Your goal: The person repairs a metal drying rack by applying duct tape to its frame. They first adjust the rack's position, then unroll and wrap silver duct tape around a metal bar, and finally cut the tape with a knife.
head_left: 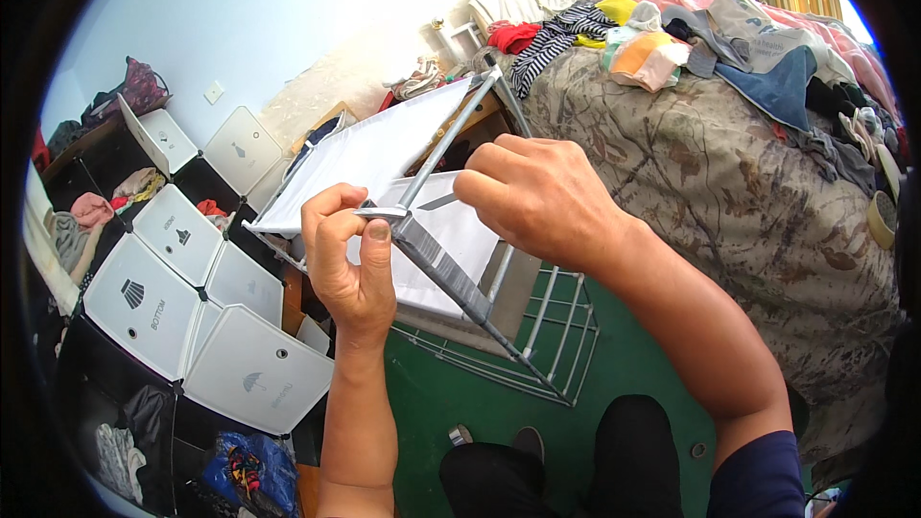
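Right hand, fingers curled, seems to hold a thin dark strip just right of one corner of the rack. Left hand, nearer, pinches that corner; the rack's long grey bar slants down and right from its fingers.

Between the left hand and the right hand, passage is crossed by a grey metal rack tube. Leftward reach is blocked by white cabinet doors, rightward by the camouflage-covered bed. Free room is found over the green floor.
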The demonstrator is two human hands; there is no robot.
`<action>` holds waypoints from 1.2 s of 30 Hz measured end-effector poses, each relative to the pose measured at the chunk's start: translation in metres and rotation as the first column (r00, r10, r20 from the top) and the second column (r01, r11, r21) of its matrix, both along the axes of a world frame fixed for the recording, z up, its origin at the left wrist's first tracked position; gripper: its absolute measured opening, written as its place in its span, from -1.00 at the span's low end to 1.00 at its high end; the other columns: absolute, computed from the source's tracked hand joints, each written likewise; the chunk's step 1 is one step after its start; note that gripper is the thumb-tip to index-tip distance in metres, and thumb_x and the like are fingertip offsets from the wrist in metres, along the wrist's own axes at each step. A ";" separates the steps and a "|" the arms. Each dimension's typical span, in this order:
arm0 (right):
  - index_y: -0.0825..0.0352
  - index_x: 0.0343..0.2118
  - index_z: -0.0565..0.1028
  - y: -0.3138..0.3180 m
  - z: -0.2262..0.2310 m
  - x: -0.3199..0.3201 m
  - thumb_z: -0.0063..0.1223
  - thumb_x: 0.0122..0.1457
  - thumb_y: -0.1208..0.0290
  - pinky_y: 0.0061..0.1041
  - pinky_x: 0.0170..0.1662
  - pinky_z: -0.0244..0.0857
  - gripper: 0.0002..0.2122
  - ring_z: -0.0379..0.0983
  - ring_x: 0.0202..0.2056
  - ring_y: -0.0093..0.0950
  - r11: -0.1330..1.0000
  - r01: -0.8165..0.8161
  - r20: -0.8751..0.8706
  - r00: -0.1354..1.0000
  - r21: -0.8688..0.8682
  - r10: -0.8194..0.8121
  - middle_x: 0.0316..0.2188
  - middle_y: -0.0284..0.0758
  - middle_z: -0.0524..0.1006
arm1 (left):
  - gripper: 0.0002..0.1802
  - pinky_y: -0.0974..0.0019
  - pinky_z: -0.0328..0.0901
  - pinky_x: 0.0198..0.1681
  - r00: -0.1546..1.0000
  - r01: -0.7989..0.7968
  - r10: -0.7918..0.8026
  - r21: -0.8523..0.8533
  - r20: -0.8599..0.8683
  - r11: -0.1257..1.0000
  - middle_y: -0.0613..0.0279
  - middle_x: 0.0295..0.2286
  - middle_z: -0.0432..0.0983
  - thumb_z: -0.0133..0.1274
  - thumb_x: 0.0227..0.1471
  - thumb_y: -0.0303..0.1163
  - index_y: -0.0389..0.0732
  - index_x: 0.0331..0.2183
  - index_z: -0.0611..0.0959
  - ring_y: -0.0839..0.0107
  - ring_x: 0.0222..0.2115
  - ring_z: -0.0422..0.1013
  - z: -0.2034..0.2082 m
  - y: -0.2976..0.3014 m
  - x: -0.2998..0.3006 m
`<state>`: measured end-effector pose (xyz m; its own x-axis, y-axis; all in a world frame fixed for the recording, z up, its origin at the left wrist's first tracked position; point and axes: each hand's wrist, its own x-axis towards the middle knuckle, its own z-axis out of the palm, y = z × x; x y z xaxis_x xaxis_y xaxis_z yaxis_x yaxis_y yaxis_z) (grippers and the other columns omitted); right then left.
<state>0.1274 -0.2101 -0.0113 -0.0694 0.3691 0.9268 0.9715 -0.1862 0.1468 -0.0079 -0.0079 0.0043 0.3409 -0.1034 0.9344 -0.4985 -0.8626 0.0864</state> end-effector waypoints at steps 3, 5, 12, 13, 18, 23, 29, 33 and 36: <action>0.26 -0.40 0.48 0.007 -0.016 0.004 0.13 0.10 0.48 -0.25 -0.41 0.42 -0.95 0.57 -0.36 -0.29 0.994 0.032 -0.163 0.985 -0.108 -0.049 -0.47 -0.29 0.51 | -0.77 0.12 0.20 0.17 0.999 -0.038 0.036 0.069 0.025 0.997 0.02 -0.08 0.45 0.11 0.32 -0.31 -0.19 -0.33 0.45 0.28 -0.04 0.34 0.004 0.003 -0.002; 0.26 -0.41 0.50 0.024 -0.038 0.011 0.13 0.10 0.47 -0.25 -0.39 0.45 -0.96 0.58 -0.34 -0.28 0.981 0.052 -0.253 0.962 -0.187 -0.099 -0.43 -0.27 0.54 | -0.78 0.13 0.20 0.16 0.999 -0.033 0.031 0.073 0.024 0.997 0.02 -0.08 0.45 0.10 0.32 -0.32 -0.20 -0.33 0.45 0.28 -0.06 0.34 0.007 0.001 -0.002; 0.23 -0.46 0.64 0.068 -0.088 0.020 0.19 0.07 0.40 -0.25 -0.22 0.46 -0.94 0.53 -0.18 -0.27 0.940 0.111 -0.275 0.939 -0.322 -0.205 -0.36 -0.28 0.57 | -0.78 0.19 0.20 0.10 1.000 0.011 -0.011 0.017 0.011 1.000 0.05 -0.16 0.44 0.11 0.30 -0.37 -0.24 -0.34 0.45 0.31 -0.12 0.33 0.001 -0.001 0.006; 0.23 -0.45 0.65 0.068 -0.087 0.020 0.21 0.08 0.40 -0.24 -0.22 0.46 -0.94 0.53 -0.19 -0.27 0.934 0.114 -0.271 0.939 -0.339 -0.213 -0.37 -0.28 0.57 | -0.79 0.21 0.21 0.09 1.000 0.004 -0.004 0.032 0.020 0.999 0.05 -0.17 0.43 0.12 0.30 -0.38 -0.24 -0.34 0.45 0.31 -0.13 0.33 0.002 -0.001 0.006; 0.31 -0.44 0.64 0.052 -0.073 -0.006 0.20 0.13 0.39 -0.21 -0.26 0.44 -0.89 0.56 -0.30 -0.19 0.999 0.007 -0.472 0.881 -0.035 -0.023 -0.43 -0.21 0.57 | -0.80 0.26 0.21 0.03 0.999 -0.022 0.020 0.056 0.029 0.998 0.08 -0.20 0.41 0.12 0.29 -0.39 -0.25 -0.33 0.46 0.32 -0.18 0.31 0.001 0.006 0.002; 0.39 -0.24 0.60 0.031 -0.063 -0.092 0.30 0.01 0.61 -0.33 -0.34 0.45 -0.79 0.52 -0.40 -0.24 0.875 -0.170 -0.393 0.843 0.453 0.368 -0.40 -0.24 0.55 | -0.82 0.26 0.29 -0.15 0.996 -0.017 0.009 0.083 0.093 0.996 0.10 -0.31 0.44 0.21 0.17 -0.49 -0.25 -0.32 0.49 0.26 -0.30 0.35 0.002 0.006 0.007; 0.52 -0.02 0.56 0.057 -0.055 -0.110 0.28 0.00 0.64 -0.37 -0.30 0.43 -0.59 0.47 -0.27 -0.24 0.866 -0.112 -0.373 0.870 0.488 0.323 -0.20 -0.17 0.51 | -0.84 0.25 0.28 -0.16 0.997 -0.008 0.000 0.090 0.082 0.996 0.10 -0.31 0.45 0.19 0.18 -0.50 -0.25 -0.32 0.50 0.27 -0.30 0.34 0.006 0.004 0.007; 0.54 0.01 0.54 0.067 -0.055 -0.108 0.26 -0.01 0.67 -0.38 -0.29 0.40 -0.56 0.42 -0.27 -0.22 0.865 -0.079 -0.368 0.883 0.496 0.292 -0.17 -0.15 0.49 | -0.84 0.25 0.28 -0.17 0.998 0.001 -0.005 0.068 0.059 0.998 0.10 -0.31 0.45 0.19 0.19 -0.49 -0.25 -0.31 0.50 0.27 -0.30 0.35 0.004 0.005 0.005; 0.51 0.02 0.54 0.071 -0.053 -0.110 0.28 -0.03 0.68 -0.37 -0.27 0.39 -0.54 0.43 -0.26 -0.22 0.842 -0.066 -0.384 0.869 0.535 0.313 -0.18 -0.16 0.50 | -0.84 0.25 0.28 -0.17 0.998 0.005 -0.010 0.071 0.066 0.997 0.10 -0.31 0.45 0.19 0.19 -0.49 -0.25 -0.31 0.50 0.27 -0.30 0.35 0.004 0.006 0.005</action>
